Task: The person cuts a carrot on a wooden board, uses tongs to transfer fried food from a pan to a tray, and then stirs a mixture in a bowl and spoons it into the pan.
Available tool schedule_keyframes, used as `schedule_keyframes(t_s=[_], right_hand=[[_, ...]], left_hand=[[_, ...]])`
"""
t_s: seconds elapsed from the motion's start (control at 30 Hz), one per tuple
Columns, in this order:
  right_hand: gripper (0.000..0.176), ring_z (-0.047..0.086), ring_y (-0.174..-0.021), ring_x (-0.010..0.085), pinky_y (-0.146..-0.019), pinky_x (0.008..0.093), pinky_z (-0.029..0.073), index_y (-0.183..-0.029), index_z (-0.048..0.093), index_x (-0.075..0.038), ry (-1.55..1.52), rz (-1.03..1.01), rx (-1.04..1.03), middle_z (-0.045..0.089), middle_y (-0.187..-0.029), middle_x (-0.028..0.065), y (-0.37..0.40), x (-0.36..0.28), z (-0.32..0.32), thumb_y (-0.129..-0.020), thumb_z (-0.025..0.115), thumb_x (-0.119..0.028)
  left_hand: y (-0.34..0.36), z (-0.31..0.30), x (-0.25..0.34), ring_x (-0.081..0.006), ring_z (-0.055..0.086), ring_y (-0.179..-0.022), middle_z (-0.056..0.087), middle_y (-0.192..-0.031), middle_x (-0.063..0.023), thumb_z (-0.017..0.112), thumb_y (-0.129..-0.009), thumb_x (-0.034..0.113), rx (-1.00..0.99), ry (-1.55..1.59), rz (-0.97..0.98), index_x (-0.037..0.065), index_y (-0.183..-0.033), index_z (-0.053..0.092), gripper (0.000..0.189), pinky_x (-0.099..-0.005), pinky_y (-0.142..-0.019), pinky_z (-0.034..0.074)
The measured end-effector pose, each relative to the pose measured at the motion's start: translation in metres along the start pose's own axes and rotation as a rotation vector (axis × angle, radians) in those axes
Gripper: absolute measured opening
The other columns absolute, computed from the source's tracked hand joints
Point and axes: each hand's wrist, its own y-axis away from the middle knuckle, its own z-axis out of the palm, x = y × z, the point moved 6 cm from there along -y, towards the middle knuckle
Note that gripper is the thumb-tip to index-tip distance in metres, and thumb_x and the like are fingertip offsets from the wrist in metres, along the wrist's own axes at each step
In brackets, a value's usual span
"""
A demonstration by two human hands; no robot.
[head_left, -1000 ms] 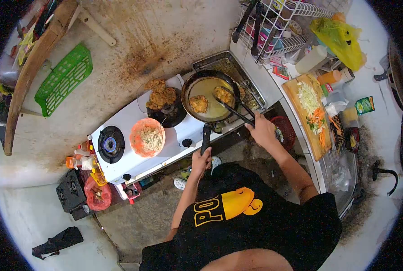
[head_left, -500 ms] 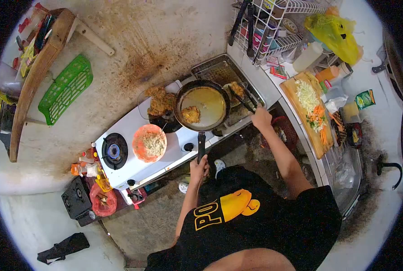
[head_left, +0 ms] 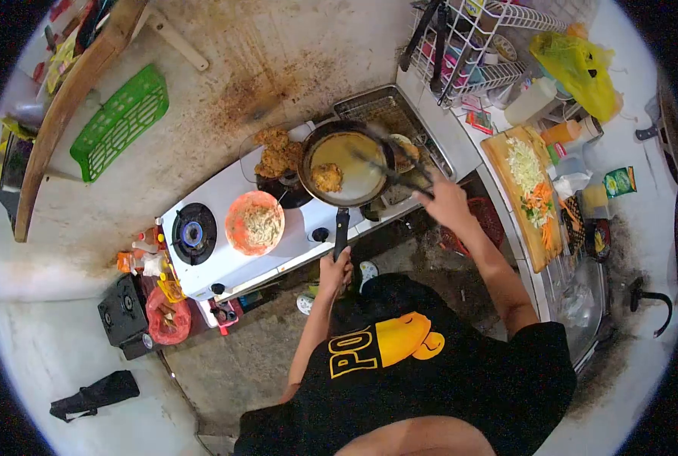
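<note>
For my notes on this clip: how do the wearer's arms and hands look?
Each grip is an ungloved hand, left hand and right hand alike. The forearms are bare, with no watch or bracelet visible. Short black sleeves belong to a black T-shirt with a yellow print and yellow-outlined letters.

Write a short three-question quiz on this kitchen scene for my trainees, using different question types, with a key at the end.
1. Short answer: What does the person's bare left hand grip?

2. True or false: The round orange bowl stands between the bare round black burner and the round black frying pan.

3. Fill in the blank: The long black tongs are held in the person's ____.

Key:
1. The pan's straight black handle.
2. True.
3. Right hand.
</note>
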Motion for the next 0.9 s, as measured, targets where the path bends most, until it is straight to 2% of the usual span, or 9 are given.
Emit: schedule_keyframes(t_s=[0.07,0.1,0.27,0.33,0.37,0.43,0.57,0.63,0.9], right_hand=[[0.072,0.062,-0.091,0.0412,-0.077,0.0495,0.049,-0.13,0.04,0.001,0.027,-0.157,-0.181,0.06,-0.108,0.0256,0.013,-0.024,0.017,-0.079,0.068,-0.042],[0.067,0.06,-0.098,0.0407,-0.081,0.0475,0.049,-0.13,0.043,-0.002,0.084,-0.12,-0.247,0.058,-0.112,0.0227,0.016,-0.034,0.021,-0.08,0.068,-0.039],[0.07,0.059,-0.098,0.0436,-0.081,0.0486,0.049,-0.129,0.04,0.004,0.121,-0.133,-0.323,0.054,-0.119,0.0245,0.023,-0.049,0.04,-0.081,0.067,-0.039],[0.067,0.064,-0.089,0.0377,-0.074,0.0461,0.052,-0.126,0.042,0.001,0.139,-0.199,-0.157,0.063,-0.097,0.021,0.026,-0.054,0.041,-0.079,0.068,-0.039],[0.067,0.064,-0.089,0.0377,-0.074,0.0461,0.052,-0.126,0.042,0.001,0.141,-0.2,-0.158,0.063,-0.097,0.021,0.025,-0.052,0.043,-0.079,0.068,-0.039],[0.067,0.063,-0.094,0.039,-0.079,0.0471,0.051,-0.125,0.042,0.002,0.077,-0.132,-0.288,0.062,-0.104,0.0237,0.023,-0.053,0.048,-0.079,0.068,-0.038],[0.067,0.061,-0.099,0.04,-0.083,0.0479,0.049,-0.125,0.042,0.003,0.052,-0.102,-0.297,0.061,-0.107,0.0248,0.03,-0.059,0.039,-0.08,0.068,-0.039],[0.068,0.06,-0.102,0.0397,-0.086,0.0477,0.048,-0.127,0.041,0.003,0.076,-0.011,-0.396,0.062,-0.107,0.0252,0.035,-0.062,0.036,-0.081,0.067,-0.039],[0.066,0.06,-0.104,0.039,-0.087,0.0474,0.047,-0.126,0.044,0.002,0.002,0.075,-0.448,0.062,-0.108,0.0253,0.043,-0.057,0.026,-0.082,0.065,-0.042]], left_hand=[[-0.001,0.003,0.001,-0.0084,0.035,-0.036,0.042,-0.054,0.0008,0.061,-0.091,0.024,-0.024,-0.005,0.006,0.006,-0.078,0.046,0.027,-0.0247,-0.034,0.026],[-0.003,0.005,0.0,-0.0084,0.035,-0.036,0.041,-0.054,0.0009,0.062,-0.091,0.024,-0.038,-0.003,0.015,0.006,-0.078,0.046,0.027,-0.0247,-0.034,0.026],[-0.003,0.008,-0.002,-0.0083,0.035,-0.036,0.042,-0.054,0.0007,0.062,-0.091,0.024,-0.035,0.041,0.035,0.005,-0.078,0.046,0.028,-0.0246,-0.034,0.025],[-0.003,0.009,-0.004,-0.0085,0.035,-0.036,0.042,-0.055,0.0005,0.062,-0.091,0.025,-0.062,-0.038,0.023,0.005,-0.079,0.047,0.028,-0.0249,-0.034,0.026],[-0.003,0.009,-0.005,-0.0085,0.035,-0.036,0.042,-0.055,0.0005,0.062,-0.091,0.025,-0.063,-0.035,0.023,0.005,-0.079,0.047,0.028,-0.0249,-0.034,0.026],[-0.003,0.01,-0.004,-0.0086,0.036,-0.036,0.043,-0.055,0.0003,0.062,-0.091,0.026,-0.092,-0.033,0.027,0.005,-0.079,0.047,0.028,-0.0251,-0.034,0.026],[-0.003,0.011,-0.01,-0.0088,0.036,-0.036,0.043,-0.055,0.0003,0.063,-0.09,0.027,-0.093,-0.039,0.005,0.005,-0.079,0.047,0.029,-0.0251,-0.034,0.027],[-0.006,0.012,-0.011,-0.0088,0.036,-0.036,0.043,-0.055,0.0001,0.063,-0.09,0.028,-0.123,-0.038,0.032,0.005,-0.08,0.047,0.03,-0.0249,-0.034,0.028],[-0.006,0.018,-0.014,-0.0084,0.036,-0.036,0.043,-0.054,0.0003,0.063,-0.09,0.027,-0.127,-0.01,0.053,0.005,-0.08,0.047,0.03,-0.0246,-0.034,0.027]])
